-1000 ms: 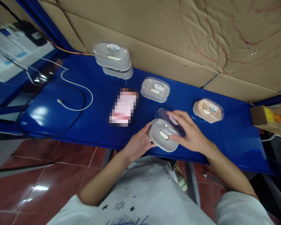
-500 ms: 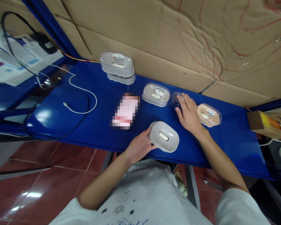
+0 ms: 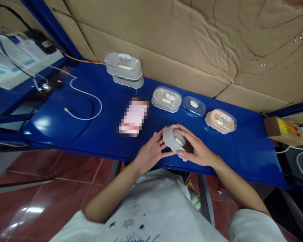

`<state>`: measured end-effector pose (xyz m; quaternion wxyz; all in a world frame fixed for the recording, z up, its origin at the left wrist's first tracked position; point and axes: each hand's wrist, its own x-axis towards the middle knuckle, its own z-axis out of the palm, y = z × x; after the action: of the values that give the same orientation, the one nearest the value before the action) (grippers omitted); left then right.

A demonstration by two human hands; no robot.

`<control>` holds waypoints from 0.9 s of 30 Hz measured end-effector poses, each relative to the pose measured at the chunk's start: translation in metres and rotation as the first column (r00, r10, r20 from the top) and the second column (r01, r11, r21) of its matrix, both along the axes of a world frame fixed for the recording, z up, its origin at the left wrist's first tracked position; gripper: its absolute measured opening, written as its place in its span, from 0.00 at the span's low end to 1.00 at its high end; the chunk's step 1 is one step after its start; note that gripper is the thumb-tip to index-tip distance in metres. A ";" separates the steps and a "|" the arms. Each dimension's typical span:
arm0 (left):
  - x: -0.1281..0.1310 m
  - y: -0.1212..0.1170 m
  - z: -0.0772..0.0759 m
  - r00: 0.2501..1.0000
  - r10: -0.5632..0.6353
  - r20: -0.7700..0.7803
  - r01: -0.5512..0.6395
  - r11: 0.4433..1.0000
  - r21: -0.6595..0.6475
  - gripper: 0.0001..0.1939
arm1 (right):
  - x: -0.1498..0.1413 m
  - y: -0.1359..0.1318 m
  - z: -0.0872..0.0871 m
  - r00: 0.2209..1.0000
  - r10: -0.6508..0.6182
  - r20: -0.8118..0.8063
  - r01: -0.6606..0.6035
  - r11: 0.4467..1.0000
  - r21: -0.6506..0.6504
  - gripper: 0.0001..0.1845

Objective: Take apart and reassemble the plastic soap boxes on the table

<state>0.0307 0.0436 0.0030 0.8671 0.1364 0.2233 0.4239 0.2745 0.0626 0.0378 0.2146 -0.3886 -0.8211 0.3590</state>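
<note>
Seemingly mid-handling: a lidless grey box (image 3: 169, 140) sits tilted in the right hand (image 3: 200, 148), over the near edge of the blue table (image 3: 111, 141).
The right thumb and fingers pinch it; the left hand (image 3: 150, 153) is spread just beside, contact unclear. Turning it would likely call for that right pinch to hold firm. Farther off, a clear lid (image 3: 197, 109) lies between a covered grey box (image 3: 164, 105) and, right, a peach box (image 3: 214, 122); a pixelated item (image 3: 134, 117) at left might crowd the left hand.

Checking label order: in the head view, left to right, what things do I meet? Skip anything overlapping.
White cable → stacked grey boxes → lidded grey box → loose clear lid → lidded peach box → cardboard box.
</note>
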 end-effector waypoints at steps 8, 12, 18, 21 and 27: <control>-0.005 -0.002 -0.001 0.999 -0.030 -0.025 0.031 0.999 0.008 0.30 | -0.003 0.007 -0.002 0.993 0.067 -0.099 -0.072 0.996 -0.043 0.38; -0.007 -0.004 0.000 0.998 0.011 -0.065 -0.014 0.999 -0.044 0.31 | 0.014 0.019 -0.003 0.995 -0.028 -0.093 0.021 0.997 -0.077 0.33; -0.013 -0.021 0.004 0.950 0.080 -0.303 -0.119 0.987 -0.111 0.33 | 0.041 0.045 -0.003 0.924 -0.189 0.332 0.097 0.957 0.274 0.36; -0.013 -0.032 0.001 0.851 0.198 -0.486 -0.190 0.979 0.067 0.31 | 0.047 0.059 -0.008 0.888 -0.217 0.405 0.064 0.932 0.358 0.35; 0.001 -0.035 0.008 0.571 0.419 -0.706 0.042 0.844 0.535 0.31 | 0.024 0.039 0.001 0.906 -0.238 0.351 0.052 0.883 0.466 0.33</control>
<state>0.0320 0.0082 0.0108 0.5530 0.5038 0.4859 0.4520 0.2987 0.1013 0.0384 0.1533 -0.4551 -0.8753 0.0569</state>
